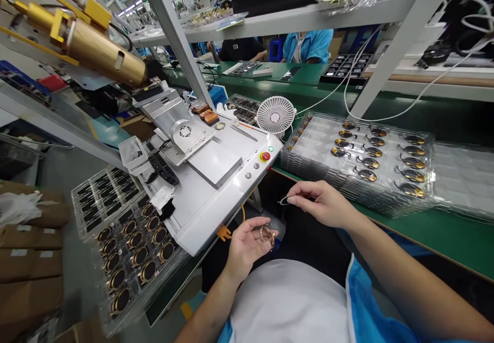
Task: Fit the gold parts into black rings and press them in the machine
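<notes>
Gold-coloured metal ring [267, 236] rests in the left hand [250, 242], whose palm is turned partly up and whose fingers bend loosely around the piece, keeping it at the fingertips. Right hand [322, 202]: thumb and forefinger are pinched together on the edge of a thin pale ring [283, 202], the other fingers curled in behind. Both rings are held in the air over the person's lap, near each other but apart. Ahead of the left hand stands a white machine [193, 219] with a red push button [265, 156]. Beyond the right hand, a stack of clear plastic trays [320, 165] carries dark round parts with gold patches, on a green table [459, 240]. A white fan [275, 115] stands between machine and stack.
</notes>
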Motion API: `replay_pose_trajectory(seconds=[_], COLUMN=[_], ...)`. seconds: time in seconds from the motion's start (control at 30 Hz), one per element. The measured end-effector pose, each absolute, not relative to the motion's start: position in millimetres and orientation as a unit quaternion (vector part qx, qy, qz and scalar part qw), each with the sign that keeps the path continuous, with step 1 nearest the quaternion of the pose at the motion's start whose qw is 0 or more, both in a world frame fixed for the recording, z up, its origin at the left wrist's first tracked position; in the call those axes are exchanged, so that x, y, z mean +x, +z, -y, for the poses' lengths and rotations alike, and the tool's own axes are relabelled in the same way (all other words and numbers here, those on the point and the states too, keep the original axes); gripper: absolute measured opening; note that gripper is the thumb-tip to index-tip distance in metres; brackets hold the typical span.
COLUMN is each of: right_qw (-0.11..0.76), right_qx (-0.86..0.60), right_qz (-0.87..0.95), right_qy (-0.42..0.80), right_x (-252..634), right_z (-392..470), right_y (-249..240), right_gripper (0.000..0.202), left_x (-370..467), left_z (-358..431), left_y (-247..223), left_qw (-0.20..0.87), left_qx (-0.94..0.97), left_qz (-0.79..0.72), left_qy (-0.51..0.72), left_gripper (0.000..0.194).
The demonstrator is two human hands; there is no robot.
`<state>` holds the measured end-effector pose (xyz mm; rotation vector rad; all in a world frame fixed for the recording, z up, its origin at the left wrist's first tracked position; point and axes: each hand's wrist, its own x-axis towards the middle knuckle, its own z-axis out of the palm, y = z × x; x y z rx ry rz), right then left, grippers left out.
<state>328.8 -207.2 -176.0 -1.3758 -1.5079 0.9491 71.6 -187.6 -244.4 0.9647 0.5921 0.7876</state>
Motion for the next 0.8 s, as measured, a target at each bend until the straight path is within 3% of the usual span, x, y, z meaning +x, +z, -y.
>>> replay_pose_trajectory(seconds=[0.13,0.27,0.4,0.47,0.57,0.63,0.8], right_qw=[0.490,0.544,0.572,0.577,0.573,0.544,0.505], right_qx=[-0.502,-0.424,-0.399,-0.431,-0.506,-0.502,-0.428], right_qz=[0.551,0.434,0.362,0.385,0.494,0.586,0.702], right_qy=[0.452,0.579,0.619,0.577,0.415,0.329,0.264], right_x=[311,282,254,251,261,271,279], right_z=[208,212,217,218,217,214,209], right_y=[-182,-198,-214,-218,-214,-208,-200], right_gripper=[0.034,0.042,0.044,0.040,0.023,0.028,0.025], left_x=[74,73,71,68,61,55,49], left_z=[188,194,198,197,192,188,182], left_y=[-230,-223,-221,-219,-214,-211,-208], left_qw=[0.759,0.753,0.742,0.737,0.731,0.732,0.781], left_qx=[0.486,0.516,0.539,0.547,0.563,0.571,0.520], left_qz=[-0.248,-0.225,-0.200,-0.200,-0.225,-0.236,-0.218], left_qy=[0.355,0.341,0.345,0.342,0.312,0.287,0.268], left_gripper=[0.054,0.070,0.085,0.084,0.080,0.079,0.087])
